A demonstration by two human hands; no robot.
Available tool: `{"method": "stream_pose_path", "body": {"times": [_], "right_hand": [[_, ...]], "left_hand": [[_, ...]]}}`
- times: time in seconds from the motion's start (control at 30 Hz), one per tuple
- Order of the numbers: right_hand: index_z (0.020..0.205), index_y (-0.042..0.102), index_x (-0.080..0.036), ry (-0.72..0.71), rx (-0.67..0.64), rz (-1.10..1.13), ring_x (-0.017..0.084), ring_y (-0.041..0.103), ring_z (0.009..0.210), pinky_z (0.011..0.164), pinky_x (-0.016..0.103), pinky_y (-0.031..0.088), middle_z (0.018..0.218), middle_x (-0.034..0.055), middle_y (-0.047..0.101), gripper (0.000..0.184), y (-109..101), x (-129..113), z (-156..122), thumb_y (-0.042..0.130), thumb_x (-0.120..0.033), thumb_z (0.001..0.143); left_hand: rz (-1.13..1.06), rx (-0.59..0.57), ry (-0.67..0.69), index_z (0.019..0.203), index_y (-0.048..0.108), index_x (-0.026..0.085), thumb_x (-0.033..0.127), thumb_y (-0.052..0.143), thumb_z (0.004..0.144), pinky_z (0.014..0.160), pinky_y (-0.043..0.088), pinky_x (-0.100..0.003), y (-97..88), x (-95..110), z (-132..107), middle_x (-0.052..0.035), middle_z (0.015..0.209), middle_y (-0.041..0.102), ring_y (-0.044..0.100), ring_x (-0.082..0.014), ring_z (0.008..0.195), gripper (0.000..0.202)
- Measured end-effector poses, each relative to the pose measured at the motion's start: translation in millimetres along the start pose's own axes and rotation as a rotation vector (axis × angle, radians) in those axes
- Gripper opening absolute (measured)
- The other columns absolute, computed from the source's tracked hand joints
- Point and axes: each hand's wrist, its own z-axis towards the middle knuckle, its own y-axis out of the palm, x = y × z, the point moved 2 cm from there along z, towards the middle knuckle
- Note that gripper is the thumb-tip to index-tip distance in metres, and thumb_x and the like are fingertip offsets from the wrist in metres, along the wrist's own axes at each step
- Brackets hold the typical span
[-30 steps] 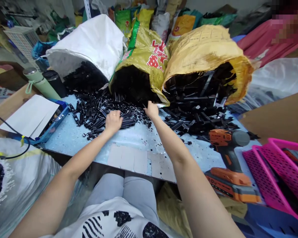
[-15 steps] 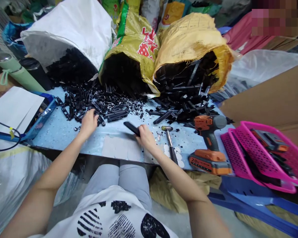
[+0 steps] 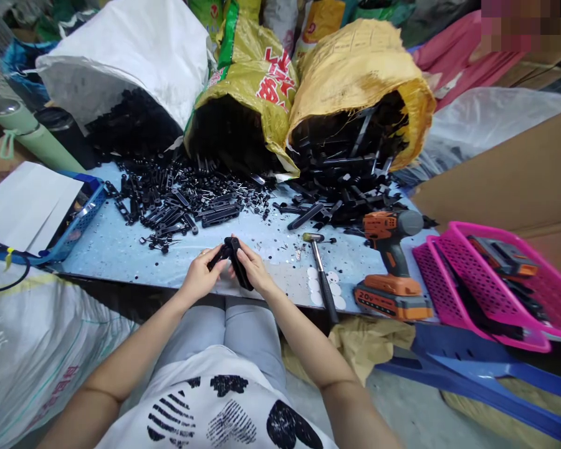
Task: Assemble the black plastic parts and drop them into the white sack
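Note:
Just over the table's front edge, my two hands meet. My right hand is closed round a long black plastic bar, tilted with its upper end away from me. In my left hand is a smaller black plastic part, held against the bar's upper end; its exact shape is partly hidden by the fingers. Behind my hands lie small black parts and metal pins in a loose heap. Several black bars rest side by side at the heap's front.
A hammer lies right of my hands over white discs. Farther right stand an orange cordless drill and pink baskets. Three sacks, white, green-yellow and orange-yellow, open toward me. At left is a blue basket.
My left hand has come from the heap of parts toward me, bringing a small black part. My right hand has moved left with the bar and turned it more upright. The two pieces now touch.

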Motion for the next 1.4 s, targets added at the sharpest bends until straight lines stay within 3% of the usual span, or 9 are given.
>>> {"method": "stream_pose_path", "body": {"times": [0.17,0.43,0.57,0.87,1.03,1.13,1.2,1.3,1.4], "right_hand": [[0.142,0.037,-0.028,0.008,0.038,0.002,0.014,0.058,0.062,0.055,0.028,0.053,0.078,0.0013,0.061,0.066,-9,-5,-10,0.052,-0.054,0.084],[0.142,0.037,-0.028,0.02,0.045,0.016,0.012,0.055,0.054,0.049,0.026,0.05,0.07,-0.0005,0.059,0.065,-1,3,-10,0.048,-0.057,0.085],[0.137,0.045,-0.028,-0.142,-0.014,-0.279,0.011,0.056,0.063,0.058,0.027,0.052,0.096,0.0045,0.061,0.057,-13,-8,-12,0.053,-0.051,0.085],[0.143,0.036,-0.026,-0.35,0.172,-0.436,0.014,0.059,0.069,0.064,0.031,0.054,0.114,0.0108,0.058,0.057,6,-1,-27,0.044,-0.047,0.091],[0.145,0.031,-0.026,-0.359,0.162,-0.575,0.02,0.059,0.1,0.085,0.036,0.051,0.121,0.0094,0.056,0.056,14,6,-26,0.039,-0.047,0.093],[0.14,0.039,-0.026,-0.25,0.076,-0.877,0.02,0.056,0.107,0.09,0.036,0.047,0.119,0.0076,0.059,0.049,-21,-3,-13,0.037,-0.044,0.094],[0.137,0.044,-0.022,-0.151,0.272,-1.088,0.021,0.055,0.104,0.088,0.035,0.046,0.117,0.0098,0.059,0.046,-69,-18,0,0.035,-0.041,0.095],[0.132,0.047,-0.011,-0.016,0.695,-1.397,0.022,0.05,0.103,0.083,0.034,0.044,0.116,0.0163,0.056,0.044,-146,-46,21,0.027,-0.029,0.097],[0.118,0.056,-0.008,0.025,0.682,-1.571,0.023,0.044,0.105,0.082,0.032,0.04,0.114,0.0176,0.055,0.038,-187,-62,50,0.03,-0.017,0.093]], "left_hand": [[0.04,-0.052,-0.108,0.108,0.062,0.013,0.048,0.048,0.087,0.039,0.039,-0.021,-2.3,11,2,0.0022,0.053,0.055,0.047,-0.0096,0.038,0.043],[0.213,-0.079,0.145,0.127,0.055,0.017,0.036,0.047,0.09,0.061,0.049,-0.026,2.5,14,2,-0.0056,0.089,0.064,0.058,-0.0121,0.061,0.043],[0.352,-0.019,0.283,0.125,0.058,0.015,0.032,0.048,0.091,0.077,0.048,-0.03,1.7,15,-1,-0.0088,0.09,0.062,0.059,-0.0181,0.084,0.039],[0.23,0.246,0.475,0.125,0.057,0.018,0.026,0.039,0.095,0.075,0.047,-0.027,19.1,33,-7,-0.006,0.087,0.058,0.056,-0.0139,0.081,0.036],[0.226,0.239,0.44,0.123,0.058,0.017,0.026,0.038,0.095,0.079,0.049,-0.03,28.4,12,-9,-0.0087,0.096,0.06,0.058,-0.0157,0.087,0.036],[0.358,0.298,0.254,0.129,0.051,0.016,0.025,0.039,0.093,0.084,0.05,-0.037,29.1,-9,-16,-0.0128,0.108,0.057,0.057,-0.0203,0.098,0.039],[0.532,0.225,0.256,0.134,0.045,0.018,0.022,0.047,0.088,0.092,0.046,-0.043,27.3,-14,-17,-0.015,0.12,0.052,0.052,-0.0255,0.112,0.047],[0.802,-0.153,0.474,0.132,0.048,0.025,0.014,0.053,0.08,0.107,0.026,-0.056,27.7,-7,-10,-0.0112,0.13,0.048,0.04,-0.0298,0.126,0.053],[0.968,-0.482,0.614,0.123,0.055,0.026,0.008,0.046,0.084,0.107,0.02,-0.058,31.9,0,0,-0.0079,0.11,0.061,0.051,-0.0242,0.112,0.044]]}}
